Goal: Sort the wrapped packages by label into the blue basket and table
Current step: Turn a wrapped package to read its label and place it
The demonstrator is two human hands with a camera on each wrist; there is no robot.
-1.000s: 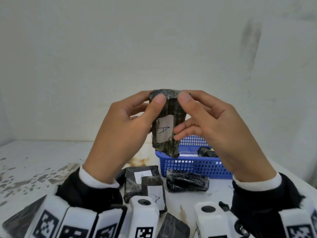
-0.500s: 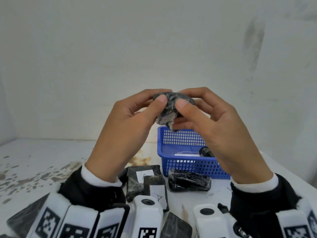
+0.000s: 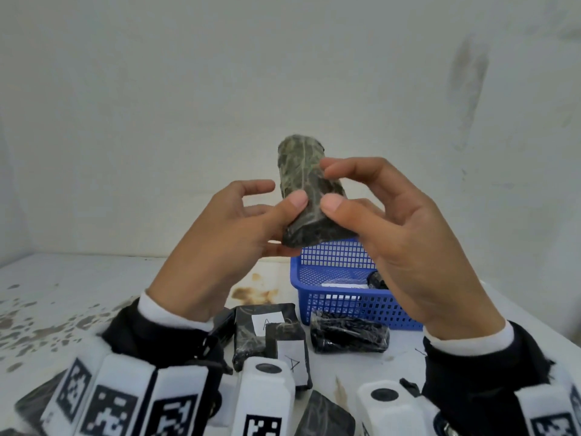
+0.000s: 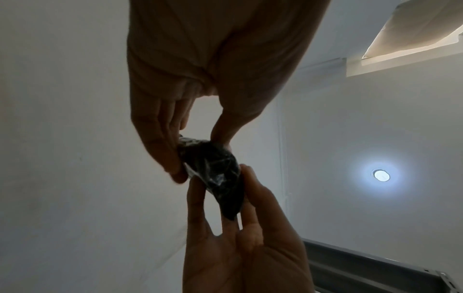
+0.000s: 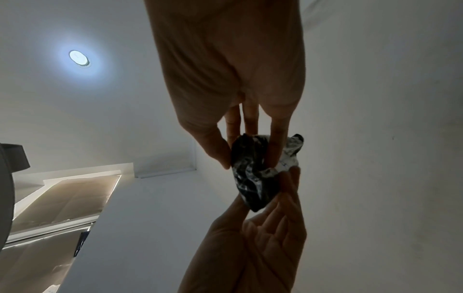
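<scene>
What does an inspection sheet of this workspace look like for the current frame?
Surface: white table, speckled dark on the left, brown stain near the middle.
Job's things: held package raised over the blue basket, label not facing the head camera; basket holds at least one package; two A-labelled packages and an unlabelled-side package lie on the table in front of it.
Clutter: nothing seen.
Grippers: left hand and right hand both pinch the held package.
Cables: nothing seen.
Surroundings: plain white wall; ceiling light in the wrist views.
</scene>
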